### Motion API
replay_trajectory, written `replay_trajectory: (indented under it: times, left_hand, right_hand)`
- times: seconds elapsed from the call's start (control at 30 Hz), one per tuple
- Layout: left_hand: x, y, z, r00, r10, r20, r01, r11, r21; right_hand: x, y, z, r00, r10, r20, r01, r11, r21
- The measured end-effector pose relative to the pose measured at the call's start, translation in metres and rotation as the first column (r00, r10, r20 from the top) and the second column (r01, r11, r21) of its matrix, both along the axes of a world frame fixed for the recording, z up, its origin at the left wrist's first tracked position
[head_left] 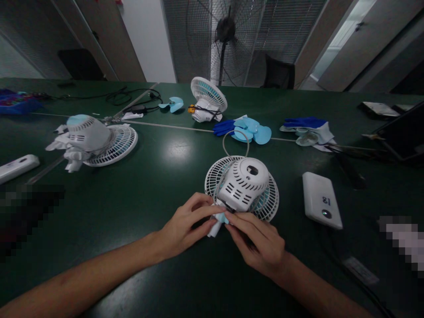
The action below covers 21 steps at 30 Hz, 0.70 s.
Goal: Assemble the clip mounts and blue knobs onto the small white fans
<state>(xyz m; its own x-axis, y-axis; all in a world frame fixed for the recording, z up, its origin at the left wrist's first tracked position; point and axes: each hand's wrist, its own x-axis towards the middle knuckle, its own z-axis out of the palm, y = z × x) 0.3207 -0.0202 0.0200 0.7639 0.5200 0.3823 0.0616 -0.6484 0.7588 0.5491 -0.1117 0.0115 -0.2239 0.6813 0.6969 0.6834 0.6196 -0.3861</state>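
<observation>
White desk fan lies grille-down on the dark green bench, in front of the person, rounded motor housing uppermost with a dark opening in its top; pale cord loops up beyond it. Both bare hands at the near end of the housing. Left hand closed about a white end piece, index finger stretched over to a small light-blue part; how firm its hold is, cannot tell. Right hand pinches that light-blue part from the other side, thumb and fingers together, fingertips of the two hands almost meeting. Right of the fan, well apart: a white rectangular device with dark marking. Beyond the fan: light-blue fan blade beside blue-and-white glove; more gloves to its right. Second fan to the left, tilted on its grille; third fan farther back, a smaller-looking blade to its left. Large pedestal fan stands behind the bench.
</observation>
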Motion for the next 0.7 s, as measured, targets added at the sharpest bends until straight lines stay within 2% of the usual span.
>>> replay_trajectory:
  times: [0.1,0.17,0.37,0.5,0.7]
  left_hand:
    - [0.0006,0.0001,0.0002,1.000,-0.009,-0.016,0.009,1.000,-0.003]
    - [0.0008,0.0001,0.0002,1.000,-0.012,-0.022,0.012,1.000,0.003]
    - [0.0006,-0.0007,-0.0008,0.999,-0.024,-0.032,0.026,0.999,0.040]
    - [0.0010,-0.0011,-0.0002,0.998,-0.009,-0.054,0.010,1.000,0.012]
    - [0.0029,-0.0002,0.0015,1.000,-0.009,-0.024,0.009,1.000,0.007]
  right_hand:
    - [0.0006,0.0009,-0.0018,0.995,-0.091,0.048,0.089,0.995,0.053]
    - [0.0011,0.0016,-0.0010,0.991,-0.110,0.069,0.106,0.992,0.065]
    - [0.0022,0.0009,0.0040,0.997,0.034,0.068,-0.039,0.996,0.085]
    - [0.0057,0.0007,0.0047,0.999,-0.006,0.053,0.001,0.995,0.100]
    - [0.0049,0.0006,0.0027,0.992,-0.041,0.120,0.029,0.995,0.098]
